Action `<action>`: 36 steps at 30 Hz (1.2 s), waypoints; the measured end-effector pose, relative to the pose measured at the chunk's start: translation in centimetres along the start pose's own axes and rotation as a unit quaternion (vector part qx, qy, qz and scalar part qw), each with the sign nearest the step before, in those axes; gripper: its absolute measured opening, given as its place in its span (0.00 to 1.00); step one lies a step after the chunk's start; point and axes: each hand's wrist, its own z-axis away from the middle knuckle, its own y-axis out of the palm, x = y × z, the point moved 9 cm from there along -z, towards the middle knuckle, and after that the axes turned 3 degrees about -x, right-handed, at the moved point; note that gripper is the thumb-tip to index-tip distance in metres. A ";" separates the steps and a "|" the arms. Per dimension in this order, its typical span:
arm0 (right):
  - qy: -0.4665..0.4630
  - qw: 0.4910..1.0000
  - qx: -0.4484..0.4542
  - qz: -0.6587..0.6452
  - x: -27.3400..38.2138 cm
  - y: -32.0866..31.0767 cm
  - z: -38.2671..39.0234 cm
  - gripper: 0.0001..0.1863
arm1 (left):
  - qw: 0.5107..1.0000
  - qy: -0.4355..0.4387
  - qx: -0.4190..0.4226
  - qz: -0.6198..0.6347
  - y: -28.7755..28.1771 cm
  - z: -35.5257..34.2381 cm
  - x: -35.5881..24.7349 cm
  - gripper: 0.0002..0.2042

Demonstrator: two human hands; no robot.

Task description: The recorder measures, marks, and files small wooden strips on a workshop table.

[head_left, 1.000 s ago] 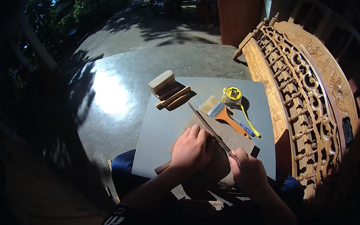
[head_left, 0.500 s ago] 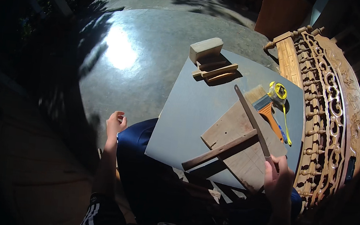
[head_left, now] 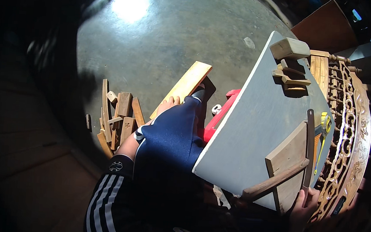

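My left hand reaches down at the left, past my blue-clad knee. Its fingers lie over the edge of a pale wooden board; the thumb is hidden. At the right, my right hand is closed round the handle of a long, narrow dark-bladed tool with a hole in its tip. The blade points away from me, over a flat wooden piece on the grey tabletop. A wooden strip lies across that piece, its far end by the blade.
A wooden block and small wood pieces lie at the table's far end. A yellow tape measure lies right of the blade. Wood offcuts are piled on the floor at left. A red object shows beside the table; a carved bench borders it.
My left hand has gone from empty beside my knee to the pale board. The view has swung left, bringing in the offcut pile. My right hand still holds the dark-bladed tool.
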 end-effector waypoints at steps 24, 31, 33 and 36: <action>-0.039 0.997 -0.033 0.056 -0.2 -0.7 0.2 0.08 | 0.975 0.174 -0.076 0.112 -0.6 2.3 4.3 0.28; -0.028 0.997 -0.023 0.065 -1.2 -0.9 -0.1 0.10 | 0.952 0.287 -0.061 0.080 0.3 1.7 1.6 0.27; -0.003 0.998 -0.017 0.066 -1.7 -1.1 -0.3 0.10 | 0.985 0.161 0.001 -0.056 -0.1 0.0 2.1 0.27; -0.059 0.994 -0.030 0.091 -0.2 -0.7 0.0 0.10 | 0.994 0.098 -0.011 -0.048 0.8 -0.7 3.0 0.24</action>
